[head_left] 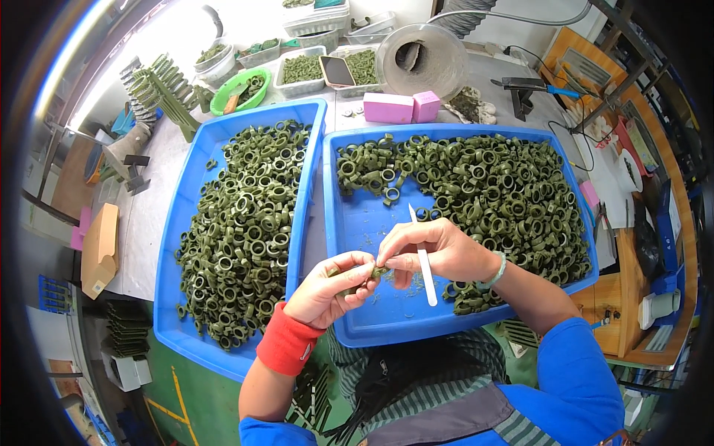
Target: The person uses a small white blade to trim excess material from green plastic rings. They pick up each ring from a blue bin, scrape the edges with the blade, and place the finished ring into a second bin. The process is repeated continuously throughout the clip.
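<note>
Striped apron [435,394] noted below the right blue tray [357,223]. Above that tray, left hand [331,290] closed on a small green part [377,273]; right hand [439,253] pinches there, clasping a white pointed tool [430,290]. A slipping grip could nick the left hand.

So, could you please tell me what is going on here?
A person's left hand holds a small green piece while the right hand touches it and also holds a slim white stick. The piece is above the right blue tray, where green rings lie mostly toward the back and right. The left blue tray holds another heap.
</note>
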Demonstrator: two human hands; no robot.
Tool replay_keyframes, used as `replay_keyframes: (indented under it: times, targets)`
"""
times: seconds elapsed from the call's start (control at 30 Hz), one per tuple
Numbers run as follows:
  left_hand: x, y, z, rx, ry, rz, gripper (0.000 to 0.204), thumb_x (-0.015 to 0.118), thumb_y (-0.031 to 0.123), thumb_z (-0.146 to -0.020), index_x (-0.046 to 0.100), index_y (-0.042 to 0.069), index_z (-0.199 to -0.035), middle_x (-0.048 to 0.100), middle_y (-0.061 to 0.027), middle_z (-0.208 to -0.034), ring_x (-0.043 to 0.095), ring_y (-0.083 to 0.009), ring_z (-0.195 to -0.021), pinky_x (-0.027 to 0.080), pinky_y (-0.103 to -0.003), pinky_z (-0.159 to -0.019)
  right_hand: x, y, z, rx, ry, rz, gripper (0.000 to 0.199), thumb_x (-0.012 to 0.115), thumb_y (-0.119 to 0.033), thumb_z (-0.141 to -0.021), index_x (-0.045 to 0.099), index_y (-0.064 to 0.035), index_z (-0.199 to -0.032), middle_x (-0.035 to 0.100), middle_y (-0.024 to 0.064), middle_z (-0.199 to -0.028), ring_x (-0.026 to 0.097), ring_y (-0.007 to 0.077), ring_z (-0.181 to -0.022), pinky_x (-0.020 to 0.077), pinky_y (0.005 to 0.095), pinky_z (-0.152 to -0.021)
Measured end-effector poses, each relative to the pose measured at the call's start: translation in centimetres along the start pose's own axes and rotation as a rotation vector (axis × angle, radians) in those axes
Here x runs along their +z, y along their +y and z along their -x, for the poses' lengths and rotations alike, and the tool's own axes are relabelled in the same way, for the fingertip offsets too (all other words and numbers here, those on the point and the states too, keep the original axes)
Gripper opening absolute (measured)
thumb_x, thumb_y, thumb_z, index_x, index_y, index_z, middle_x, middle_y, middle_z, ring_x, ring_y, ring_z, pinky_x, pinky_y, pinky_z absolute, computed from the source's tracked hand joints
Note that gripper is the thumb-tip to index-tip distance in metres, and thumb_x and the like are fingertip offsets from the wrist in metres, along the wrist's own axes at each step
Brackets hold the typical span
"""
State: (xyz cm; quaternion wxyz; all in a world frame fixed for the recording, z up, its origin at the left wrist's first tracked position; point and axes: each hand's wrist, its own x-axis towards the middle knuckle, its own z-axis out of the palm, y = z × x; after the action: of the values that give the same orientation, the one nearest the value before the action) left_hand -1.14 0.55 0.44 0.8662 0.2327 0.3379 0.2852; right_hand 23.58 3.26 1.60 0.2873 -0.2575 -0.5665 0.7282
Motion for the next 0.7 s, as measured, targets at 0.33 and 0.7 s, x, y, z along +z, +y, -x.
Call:
replay_keyframes:
  times: [0.33, 0.7]
  targets:
    - [1.2, -0.4, -0.2, 0.272, 0.193, -0.201, 0.021, 0.060, 0.010, -0.100, 0.061, 0.001, -0.120, 0.064, -0.0045, -0.090, 0.058, -0.0076, -0.070, 0.045, -0.019, -0.057, 1.2, 1.0, -0.3, -0.150, 0.231, 0.217, 0.018, 0.067, -0.004, -0.095, 0.066, 0.0017, -0.113, 0.069, 0.0081, -0.100, 0.072, 0.0157, -0.084, 0.0603, 0.0268, -0.075]
    - [1.6, -1.8, -0.3, 0.581, 0.287, -0.384, 0.022, 0.069, 0.004, -0.093, 0.070, 0.000, -0.115, 0.069, -0.0035, -0.090, 0.060, -0.0073, -0.071, 0.048, -0.021, -0.061, 2.6, 1.7, -0.5, -0.376, 0.361, 0.379, 0.014, 0.068, 0.002, -0.091, 0.065, 0.0031, -0.105, 0.068, 0.0094, -0.099, 0.074, 0.0166, -0.083, 0.0607, 0.0265, -0.069]
